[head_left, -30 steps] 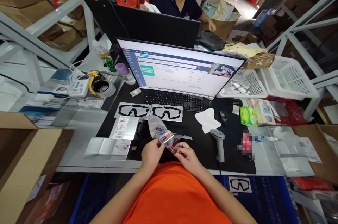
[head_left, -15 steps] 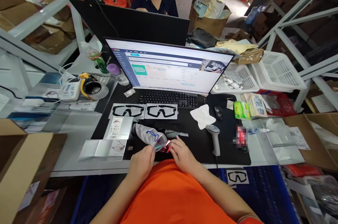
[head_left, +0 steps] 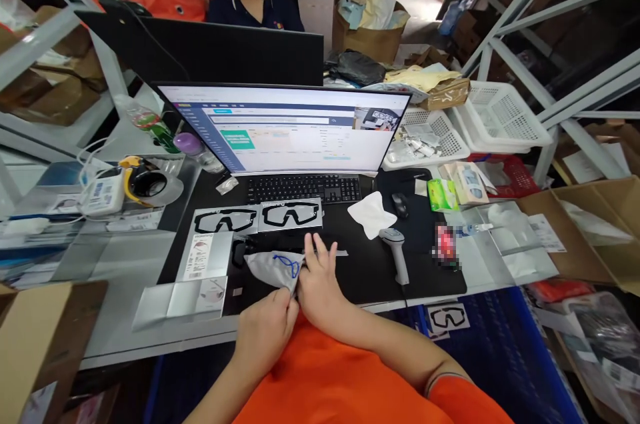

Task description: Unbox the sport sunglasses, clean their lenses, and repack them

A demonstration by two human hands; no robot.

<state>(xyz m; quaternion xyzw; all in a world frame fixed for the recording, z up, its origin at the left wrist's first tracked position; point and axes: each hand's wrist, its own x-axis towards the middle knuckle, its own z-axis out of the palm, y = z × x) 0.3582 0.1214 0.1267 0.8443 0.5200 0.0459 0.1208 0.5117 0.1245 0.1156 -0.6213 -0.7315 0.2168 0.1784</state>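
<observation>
A grey drawstring pouch (head_left: pixel 267 269) with a blue cord lies in front of me, its mouth toward my body. My left hand (head_left: pixel 265 325) is closed, thumb and fingers pinching the near edge of the pouch. My right hand (head_left: pixel 320 281) is at the pouch's right edge, apparently gripping it with thumb and index finger, while the other fingers stretch out away from me. The thumb is mostly hidden. No red lens shows; what is inside the pouch is hidden. Black-framed glasses (head_left: pixel 240 252) lie partly visible just beyond the pouch.
Two cards with printed glasses (head_left: pixel 291 214) lie before the keyboard (head_left: pixel 305 189) and monitor (head_left: pixel 285 137). A barcode scanner (head_left: pixel 397 257), white cloth (head_left: pixel 373 214) and mouse (head_left: pixel 400 205) are to the right. An unfolded leaflet (head_left: pixel 185 301) lies left. A person (head_left: pixel 255 14) sits opposite.
The red-tinted lens between my hands has gone out of sight at the pouch. My right hand has moved up against the pouch, its fingers now extended. The view has shifted right.
</observation>
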